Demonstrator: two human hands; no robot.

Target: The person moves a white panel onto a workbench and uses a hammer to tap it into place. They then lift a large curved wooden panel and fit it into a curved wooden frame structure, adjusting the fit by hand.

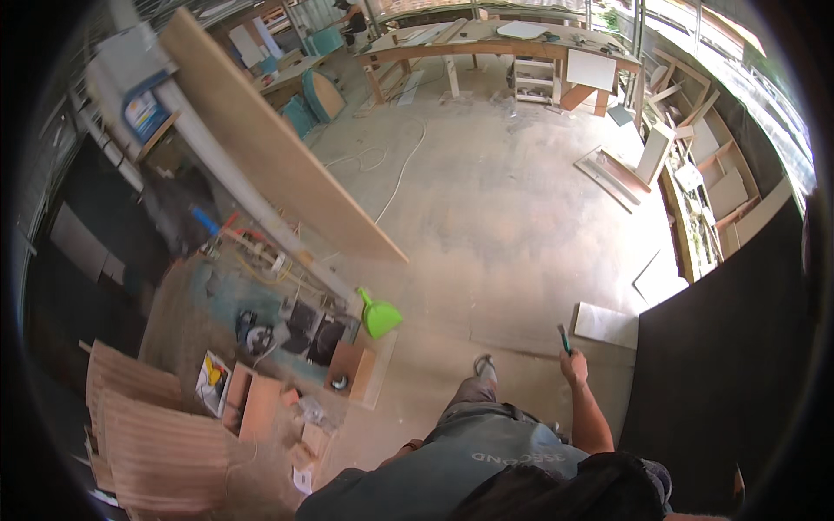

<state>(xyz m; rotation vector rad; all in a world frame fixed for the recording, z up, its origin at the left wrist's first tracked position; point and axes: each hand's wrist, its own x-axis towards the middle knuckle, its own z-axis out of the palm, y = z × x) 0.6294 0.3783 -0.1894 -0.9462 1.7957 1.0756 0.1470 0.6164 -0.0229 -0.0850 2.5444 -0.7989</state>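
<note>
My right hand is closed around a short green-handled tool, held out to the right of my body. The tool has a narrow greyish end pointing away from me; its exact kind is too small to make out. Beyond and beside it, a pale flat board lies on the floor. My left arm hangs close against my shirt, and only a bit of the left wrist with a dark band shows. The fingers of that hand are hidden.
A bright green dustpan stands at the left, under a long leaning wooden panel. Power tools, boxes and stacked wood sheets cover the left floor. A large dark panel rises at the right. A long workbench spans the back; a person is beyond.
</note>
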